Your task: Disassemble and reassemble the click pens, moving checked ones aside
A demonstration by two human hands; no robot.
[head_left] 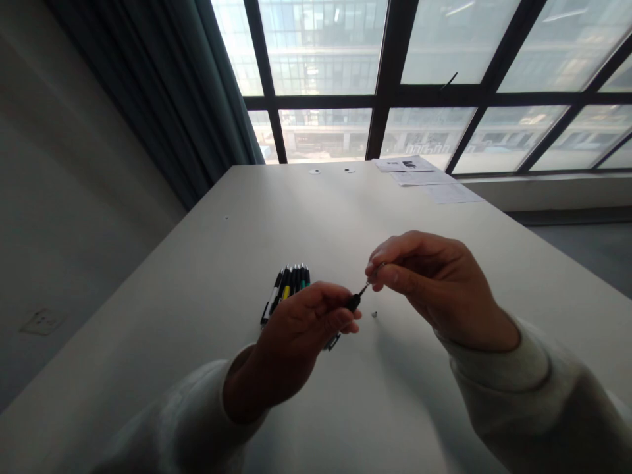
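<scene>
Pinching black pen barrel (353, 302) between thumb and fingers of left hand (299, 332), thin tip (364, 289) poking out toward right edge of white table (306, 217). Pinching small thin piece (379, 268), maybe a spring, with thumb and fingers of right hand (429, 283), right at that tip; too small to tell if around it or just touching. Held up over mid-table, well in from both side edges. Probably mid-assembly or mid-disassembly of pen's writing end; can't tell which. Likely calls for firm left grip plus fine, straight right-hand move along tip. Below hands on table: small metallic piece (374, 315). Behind left hand, toward left edge: row of pens (286, 289), partly hidden. At far edge: two white ovals with dark spots (315, 172). Along far right corner: papers (419, 176).
</scene>
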